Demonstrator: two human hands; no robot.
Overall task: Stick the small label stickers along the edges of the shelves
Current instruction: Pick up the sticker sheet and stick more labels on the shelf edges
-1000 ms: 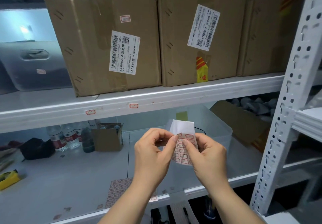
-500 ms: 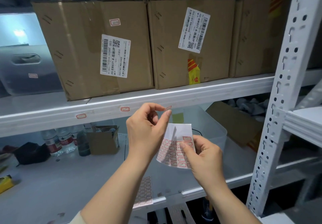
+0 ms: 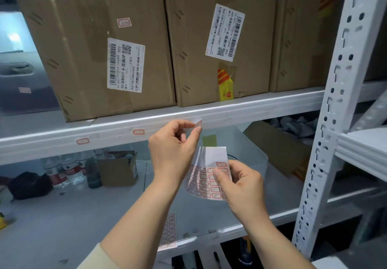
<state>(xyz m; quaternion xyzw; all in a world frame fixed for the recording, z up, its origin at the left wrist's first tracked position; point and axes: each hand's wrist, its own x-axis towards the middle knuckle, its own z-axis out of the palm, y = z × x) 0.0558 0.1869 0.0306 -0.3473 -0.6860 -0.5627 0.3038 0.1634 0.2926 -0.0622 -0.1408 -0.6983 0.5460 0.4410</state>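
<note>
Creasing was risked: small red-bordered white sticker (image 3: 198, 122) was pinched in left hand (image 3: 173, 149)'s closed grip near white metal shelf edge (image 3: 240, 112); red-grid sticker sheet (image 3: 206, 179) was held by right hand (image 3: 243, 187).

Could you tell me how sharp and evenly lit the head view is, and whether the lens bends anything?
Head view: the box labels are sharp enough to show barcodes; the left hand and its pinched sticker are slightly soft. Glare streaks the shelf edge, and a bright patch glows at far left. The wide lens tilts the upright post and fans the boxes outward.
</note>
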